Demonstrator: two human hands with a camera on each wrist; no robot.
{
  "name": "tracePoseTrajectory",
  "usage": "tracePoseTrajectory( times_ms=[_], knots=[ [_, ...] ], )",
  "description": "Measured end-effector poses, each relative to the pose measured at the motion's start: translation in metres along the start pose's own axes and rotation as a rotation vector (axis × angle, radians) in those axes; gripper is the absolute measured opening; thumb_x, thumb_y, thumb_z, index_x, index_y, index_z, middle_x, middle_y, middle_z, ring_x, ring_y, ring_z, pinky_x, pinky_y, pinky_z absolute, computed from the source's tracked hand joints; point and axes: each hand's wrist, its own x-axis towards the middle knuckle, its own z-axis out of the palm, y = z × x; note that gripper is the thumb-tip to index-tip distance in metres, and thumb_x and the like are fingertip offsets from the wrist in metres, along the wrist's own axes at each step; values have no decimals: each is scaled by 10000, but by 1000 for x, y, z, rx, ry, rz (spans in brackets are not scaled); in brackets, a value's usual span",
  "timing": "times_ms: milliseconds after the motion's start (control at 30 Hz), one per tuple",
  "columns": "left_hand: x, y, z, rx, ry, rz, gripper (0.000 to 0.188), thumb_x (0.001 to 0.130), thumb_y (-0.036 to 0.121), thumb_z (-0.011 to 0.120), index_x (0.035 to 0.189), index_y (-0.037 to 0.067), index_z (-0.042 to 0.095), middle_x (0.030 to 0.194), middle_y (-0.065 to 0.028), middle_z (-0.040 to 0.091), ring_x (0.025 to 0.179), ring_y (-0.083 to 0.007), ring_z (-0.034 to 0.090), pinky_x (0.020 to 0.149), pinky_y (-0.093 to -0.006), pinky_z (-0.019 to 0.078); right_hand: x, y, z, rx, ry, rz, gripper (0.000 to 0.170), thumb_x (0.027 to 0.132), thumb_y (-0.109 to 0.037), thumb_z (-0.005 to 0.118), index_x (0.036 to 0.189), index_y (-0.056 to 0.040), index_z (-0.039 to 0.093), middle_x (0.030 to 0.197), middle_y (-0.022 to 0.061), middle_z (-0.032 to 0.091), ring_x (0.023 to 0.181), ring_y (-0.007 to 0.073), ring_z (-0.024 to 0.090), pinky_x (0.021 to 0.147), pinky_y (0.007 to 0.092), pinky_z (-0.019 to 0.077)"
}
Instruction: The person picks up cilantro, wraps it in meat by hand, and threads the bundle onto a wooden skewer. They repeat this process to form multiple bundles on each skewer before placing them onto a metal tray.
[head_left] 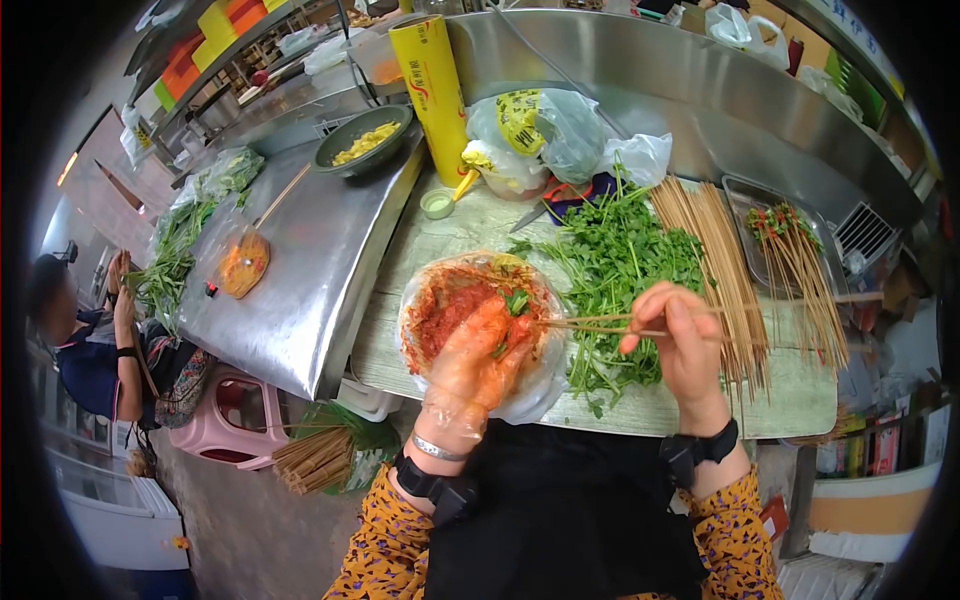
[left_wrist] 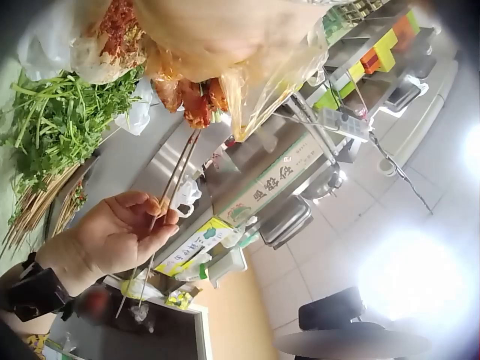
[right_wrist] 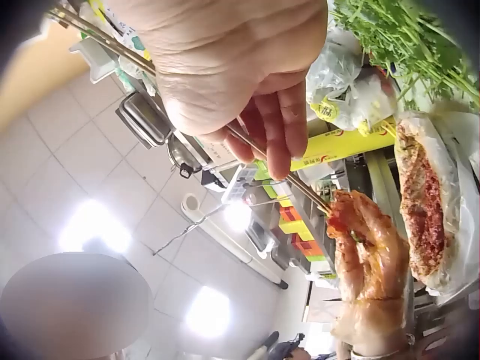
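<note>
Two thin wooden skewers (head_left: 590, 325) run across between the hands. The right hand (head_left: 682, 345) pinches them between thumb and fingers; they also show in the right wrist view (right_wrist: 306, 189). The left hand (head_left: 474, 362), in a clear plastic glove smeared red, is over a plastic-lined bowl (head_left: 548, 376) of red seasoned meat (head_left: 440, 318). Its fingers pinch red meat with a green leaf (head_left: 516, 301) at the skewers' left ends. In the left wrist view the gloved fingers (left_wrist: 196, 105) surround those ends, partly hiding the meat.
Leafy greens (head_left: 640, 265) lie right of the bowl, then a bundle of bare skewers (head_left: 715, 270) and a metal tray (head_left: 775, 200) with loaded skewers. Behind stand a yellow box (head_left: 428, 95), plastic bags (head_left: 560, 135) and scissors (head_left: 528, 218). A person (head_left: 85, 350) sits at the far left.
</note>
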Motion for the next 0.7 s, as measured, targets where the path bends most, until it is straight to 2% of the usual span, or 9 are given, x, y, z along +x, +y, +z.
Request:
tracePoseTrajectory(
  times_ms=[67,267,500,567,700],
  knots=[
    [3,-3,1,-63,16,45,349,824,67,607,1151,-8,513,1123,-153,547,1035,-304,541,942,-453,441,-8,5,8,-9,15,-16,349,971,-239,382,839,36,551,851,122,536,674,202,610,661,299,512],
    [-2,-5,12,-13,109,119,320,844,71,586,1143,-17,514,1128,-138,543,1069,-304,523,950,-449,443,-17,18,20,52,71,-16,319,970,-220,392,864,33,556,901,129,526,710,209,614,686,313,516],
    [1,-6,5,-59,111,147,349,846,65,584,1175,-17,497,1155,-132,540,1095,-307,520,953,-448,441,-26,25,26,93,83,-56,311,970,-222,386,905,35,549,912,133,522,729,217,608,697,320,515],
    [1,-4,5,-46,164,148,361,847,59,581,1190,-12,490,1165,-128,539,1100,-303,520,955,-450,441,-26,27,26,115,82,-61,308,970,-220,385,913,35,547,916,134,522,728,218,607,701,323,513],
    [1,-6,5,-59,114,142,356,854,64,576,1193,-5,490,1156,-122,544,1093,-297,524,955,-447,441,-26,29,28,100,96,-29,307,970,-218,385,918,37,547,926,136,520,726,220,607,712,331,507]
  ],
)
